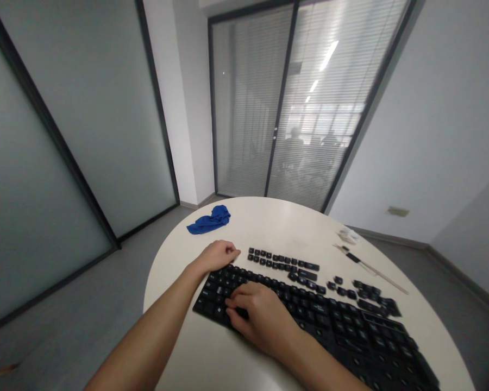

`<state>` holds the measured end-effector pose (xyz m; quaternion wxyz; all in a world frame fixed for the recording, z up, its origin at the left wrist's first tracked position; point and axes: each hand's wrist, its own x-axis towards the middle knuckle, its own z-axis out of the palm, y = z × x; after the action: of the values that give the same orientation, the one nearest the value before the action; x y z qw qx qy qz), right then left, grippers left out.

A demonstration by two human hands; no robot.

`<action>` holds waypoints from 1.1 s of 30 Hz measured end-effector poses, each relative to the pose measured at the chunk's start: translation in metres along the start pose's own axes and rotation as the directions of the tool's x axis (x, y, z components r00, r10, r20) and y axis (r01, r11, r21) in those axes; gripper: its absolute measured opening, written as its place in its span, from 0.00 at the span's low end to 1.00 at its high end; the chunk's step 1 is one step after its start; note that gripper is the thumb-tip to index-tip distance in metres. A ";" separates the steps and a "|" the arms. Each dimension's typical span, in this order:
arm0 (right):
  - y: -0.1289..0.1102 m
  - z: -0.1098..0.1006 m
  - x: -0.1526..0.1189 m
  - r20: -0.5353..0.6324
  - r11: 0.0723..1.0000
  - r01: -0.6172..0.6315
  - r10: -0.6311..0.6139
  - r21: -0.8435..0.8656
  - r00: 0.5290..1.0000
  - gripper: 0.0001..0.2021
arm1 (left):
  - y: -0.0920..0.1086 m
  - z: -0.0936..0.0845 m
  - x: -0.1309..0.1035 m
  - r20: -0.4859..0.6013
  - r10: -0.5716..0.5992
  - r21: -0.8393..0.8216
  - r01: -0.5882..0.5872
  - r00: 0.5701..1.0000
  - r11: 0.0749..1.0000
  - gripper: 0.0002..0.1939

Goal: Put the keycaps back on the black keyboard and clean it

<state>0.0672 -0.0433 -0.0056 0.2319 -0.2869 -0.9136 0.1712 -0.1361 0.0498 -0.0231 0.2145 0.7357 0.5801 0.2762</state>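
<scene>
A black keyboard lies at a slant on the round white table, its left end toward me. Over its left part is my right hand, thumb and index finger pinched around a keycap there; the hand hides much of that key. My left hand rests at the keyboard's far left corner with its fingers curled in. What those fingers hold, if anything, is hidden. Loose black keycaps lie in two rows beyond the keyboard. On its right part several key positions show without caps.
A crumpled blue cloth lies at the table's far left. More loose keycaps form a cluster at the right, near a thin brush and a small whitish item. The table's curved edge runs along the right.
</scene>
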 end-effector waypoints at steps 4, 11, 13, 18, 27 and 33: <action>-0.006 -0.007 -0.003 0.042 0.997 0.032 -0.029 -0.070 0.999 0.10 | -0.001 0.001 0.000 0.001 0.004 0.002 -0.004 1.000 1.000 0.20; -0.015 -0.011 -0.005 0.099 0.987 0.034 -0.018 -0.158 0.995 0.10 | 0.000 0.000 -0.001 0.002 0.009 0.008 -0.009 1.000 1.000 0.19; -0.016 -0.010 -0.005 0.104 0.985 0.035 -0.017 -0.169 0.994 0.10 | 0.001 0.000 -0.001 0.002 0.012 0.009 -0.012 1.000 1.000 0.19; -0.017 -0.010 -0.004 0.110 0.987 0.019 -0.002 -0.159 0.994 0.12 | 0.007 0.002 -0.002 -0.004 0.032 -0.002 -0.032 0.999 0.999 0.17; -0.011 -0.016 -0.001 0.158 0.988 0.054 -0.030 -0.145 0.987 0.10 | 0.012 0.012 0.011 -0.058 0.102 0.046 -0.099 0.993 0.994 0.17; -0.010 -0.018 -0.001 0.161 0.989 0.055 -0.032 -0.140 0.987 0.09 | 0.005 0.014 0.029 0.006 0.077 0.040 -0.077 0.997 0.996 0.19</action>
<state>0.0732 -0.0487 0.0139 0.1412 -0.2686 -0.9450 0.1218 -0.1178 0.0769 -0.0261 0.1902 0.7621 0.5564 0.2711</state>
